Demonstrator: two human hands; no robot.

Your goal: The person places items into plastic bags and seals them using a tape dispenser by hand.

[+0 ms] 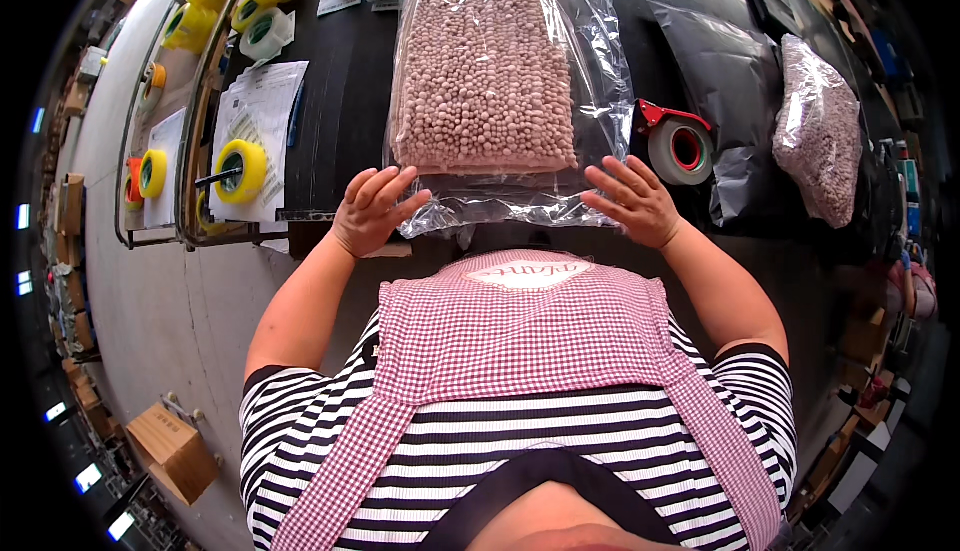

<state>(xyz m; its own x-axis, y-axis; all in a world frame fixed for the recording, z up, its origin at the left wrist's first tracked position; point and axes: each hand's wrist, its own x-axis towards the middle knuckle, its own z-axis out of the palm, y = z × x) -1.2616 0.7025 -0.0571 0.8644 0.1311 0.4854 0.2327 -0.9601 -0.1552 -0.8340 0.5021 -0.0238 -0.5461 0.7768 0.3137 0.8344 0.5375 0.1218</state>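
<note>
Left hand [372, 209] and right hand [632, 199] open, fingers pressing near edge of clear bag [600, 81], pink mat [482, 66] just beyond

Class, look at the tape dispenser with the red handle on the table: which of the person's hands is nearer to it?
The right hand. It rests on the clear bag's corner just beside the tape dispenser; the left hand is at the bag's far corner.

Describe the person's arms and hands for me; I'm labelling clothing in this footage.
Both forearms are bare. Short black-and-white striped sleeves end above the elbows, under a pink-and-white checked apron. The left hand and right hand wear no gloves; no rings, watch or bracelet can be made out on fingers or wrists.
</note>
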